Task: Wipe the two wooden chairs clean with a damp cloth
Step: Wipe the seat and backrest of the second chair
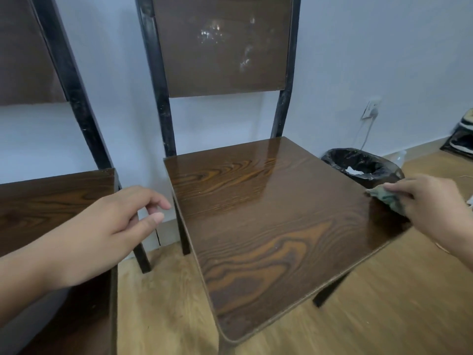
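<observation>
A wooden chair (261, 216) with a black metal frame stands in the middle; its seat shines wet toward the back, and its backrest carries pale smears. My right hand (432, 208) presses a crumpled grey-green cloth (387, 198) on the seat's right edge. A second wooden chair (51, 198) stands at the left, cut off by the frame. My left hand (112, 226) hovers over the gap between the two seats with its fingers loosely curled and nothing in them.
A bin lined with a black bag (363, 165) stands right behind the middle chair, near the cloth. A wall socket with a white cable (371, 108) is on the pale wall. Shoes (460, 137) lie at the far right on the wooden floor.
</observation>
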Demonstrator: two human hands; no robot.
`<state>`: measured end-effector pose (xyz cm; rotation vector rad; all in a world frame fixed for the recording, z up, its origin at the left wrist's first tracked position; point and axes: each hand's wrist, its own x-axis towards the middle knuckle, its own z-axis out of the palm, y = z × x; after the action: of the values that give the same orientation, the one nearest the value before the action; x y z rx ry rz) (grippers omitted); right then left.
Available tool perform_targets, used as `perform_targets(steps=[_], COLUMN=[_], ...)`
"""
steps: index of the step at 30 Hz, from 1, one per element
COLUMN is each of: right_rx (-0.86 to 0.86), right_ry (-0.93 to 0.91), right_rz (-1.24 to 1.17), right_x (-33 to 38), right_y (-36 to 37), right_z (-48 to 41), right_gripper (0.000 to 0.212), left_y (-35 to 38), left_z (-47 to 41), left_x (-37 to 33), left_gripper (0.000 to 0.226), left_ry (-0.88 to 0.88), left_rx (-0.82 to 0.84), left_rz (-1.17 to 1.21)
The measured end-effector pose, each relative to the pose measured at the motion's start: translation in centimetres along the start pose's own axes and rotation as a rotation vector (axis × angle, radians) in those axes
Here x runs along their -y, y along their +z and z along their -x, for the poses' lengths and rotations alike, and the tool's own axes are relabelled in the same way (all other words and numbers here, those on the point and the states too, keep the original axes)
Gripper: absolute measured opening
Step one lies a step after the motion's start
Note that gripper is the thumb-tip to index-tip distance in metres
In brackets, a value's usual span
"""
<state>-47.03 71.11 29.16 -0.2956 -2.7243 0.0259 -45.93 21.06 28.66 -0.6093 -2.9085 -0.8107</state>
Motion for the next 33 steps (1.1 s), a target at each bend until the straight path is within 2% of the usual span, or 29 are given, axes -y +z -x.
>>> perform_targets(steps=[3,5,7,11,13,17,20,23,27,29,31,33], right_rx=[0.002,0.040,0.070,0.187,0.219,0.266,0.313,0.098,-0.440,-0.597,-0.645,-0.654], right_ry=[-0.076,-0.174,-0.192,-0.198,-0.300,-0.630,-0.693,-0.611,-0.331,-0.204,-0.216,-0.433], right_rz=[0.021,-0.027,-0.123,-0.359,-0.438,-0.458,-0.579,-0.653,-0.914,-1.007,-1.026,-0.949], right_x=[2.9,6.3,10.7,21.4,26.0,31.9,32.6,31.7,31.4,32.3,34.5,36.4], right_y=[1.0,2.4,3.4,4.1,3.8,2.4,1.2,-0.2,-3.2,-3.7,-3.0,-1.2], right_z=[-0.5,-1.4,-3.9,-6.9,-5.7,0.0,0.7,-3.9,-14.3,-18.2,-19.1,-17.6], right_gripper=[0.028,0.031,0.032,0.023,0.024,0.028,0.033,0.026,0.025,0.028,0.027,0.027], left_y=[0.0,0.0,-0.2,-0.2,-0.3,-0.6,-1.3,-3.3,-6.7,-7.9,-8.6,-8.8], left_z=[-0.1,-0.1,-0.1,-0.6,-0.9,-1.7,-2.9,-5.7,-11.9,-15.4,-18.5,-20.5], left_x=[0.1,0.1,0.3,0.5,0.4,0.8,0.9,0.7,-0.1,-0.5,-0.8,-0.9], left_gripper=[0.035,0.023,0.018,0.020,0.022,0.029,0.033,0.031,0.041,0.052,0.055,0.043], left_ry=[-0.038,-0.053,-0.071,-0.123,-0.140,-0.195,-0.244,-0.314,-0.373,-0.401,-0.420,-0.392], left_rx=[0.024,0.035,0.039,0.015,-0.011,-0.068,-0.101,-0.160,-0.344,-0.403,-0.411,-0.402], left_rz=[-0.015,-0.022,-0.022,-0.010,-0.009,0.002,-0.002,0.099,0.259,0.393,0.532,0.650])
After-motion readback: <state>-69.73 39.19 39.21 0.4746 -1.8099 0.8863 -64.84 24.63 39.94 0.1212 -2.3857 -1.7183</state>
